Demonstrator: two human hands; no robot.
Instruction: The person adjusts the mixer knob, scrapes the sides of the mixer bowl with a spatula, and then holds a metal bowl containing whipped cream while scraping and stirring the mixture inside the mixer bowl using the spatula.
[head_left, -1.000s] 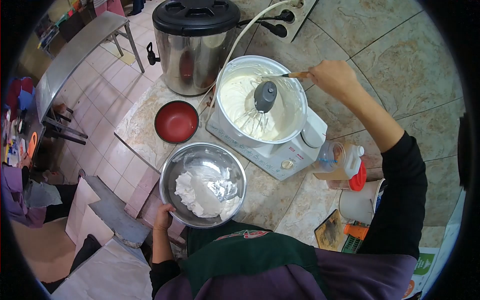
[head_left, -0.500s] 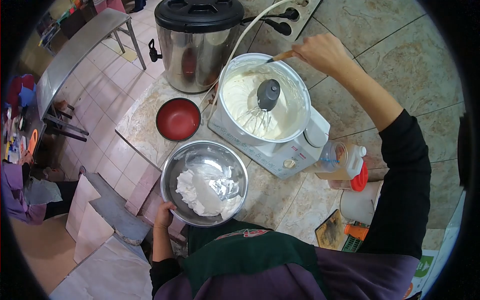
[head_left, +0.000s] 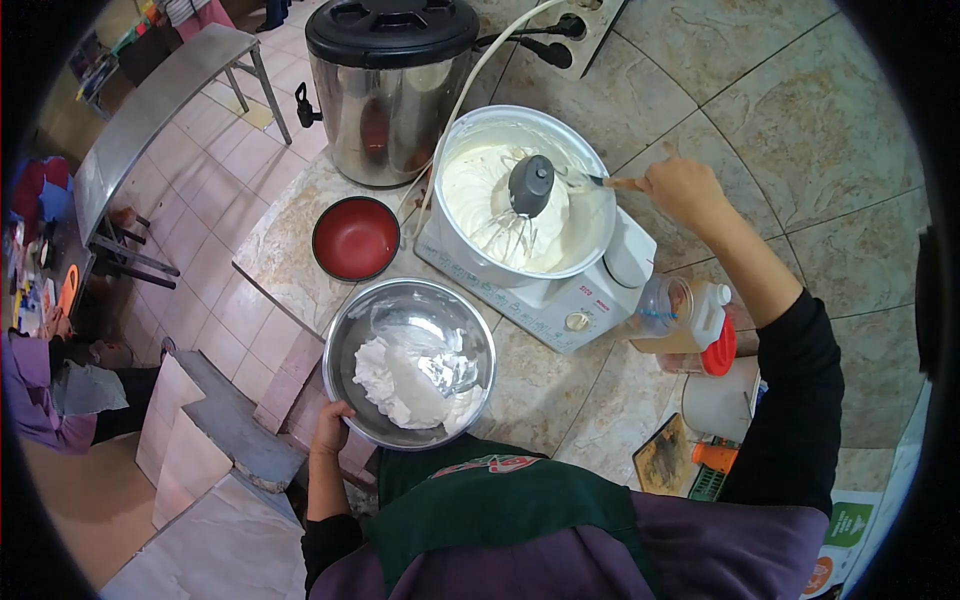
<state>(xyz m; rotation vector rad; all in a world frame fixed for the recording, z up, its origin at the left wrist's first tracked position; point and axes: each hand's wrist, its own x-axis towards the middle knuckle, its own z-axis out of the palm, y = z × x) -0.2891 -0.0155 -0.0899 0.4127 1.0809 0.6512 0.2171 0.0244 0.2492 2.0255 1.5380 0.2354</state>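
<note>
My right hand [head_left: 686, 192] is closed around the wooden handle of a spatula [head_left: 624, 184], whose head reaches inside the right wall of the white mixer bowl [head_left: 470, 250]. White cream [head_left: 478, 185] fills much of that bowl, with a grey whisk attachment [head_left: 531, 187] standing in it. The bowl sits on a white stand mixer [head_left: 560, 318]. My left hand [head_left: 331, 428] grips the lower left rim of a steel mixing bowl [head_left: 340, 345]. Inside the steel bowl lies a heap of white, fluffy mixture [head_left: 400, 385].
A red bowl [head_left: 356, 238] stands beside a large steel urn [head_left: 385, 120] with a black lid. Right of the mixer are a plastic jug [head_left: 700, 325], a red-lidded container [head_left: 718, 350] and a white bucket [head_left: 720, 400]. Another person [head_left: 60, 400] is at far left.
My right hand has moved down and to the right, taking the spatula from the mixer bowl's far rim to its right inner side. My left hand stays on the steel bowl.
</note>
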